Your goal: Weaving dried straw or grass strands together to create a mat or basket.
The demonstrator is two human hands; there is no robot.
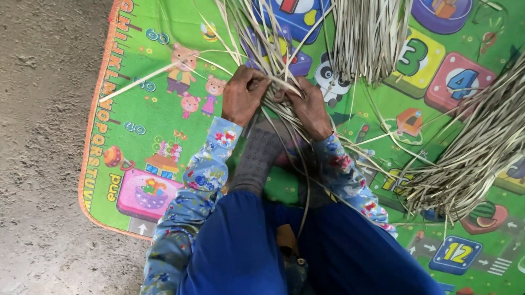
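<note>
My left hand (243, 93) and my right hand (309, 108) grip a cluster of thin pale dried leaf strips (276, 90) between them, low over the play mat. The strips cross and fan upward from my fingers. Both arms wear floral blue sleeves. My foot in a grey patterned sock (261, 155) lies just under the hands. A blue garment covers my lap.
A green children's play mat (146, 105) with cartoon animals and number tiles covers the ground. One bundle of dried strips (368, 22) lies at the top, another larger bundle (484, 142) at the right. Bare grey concrete floor (29, 148) lies to the left.
</note>
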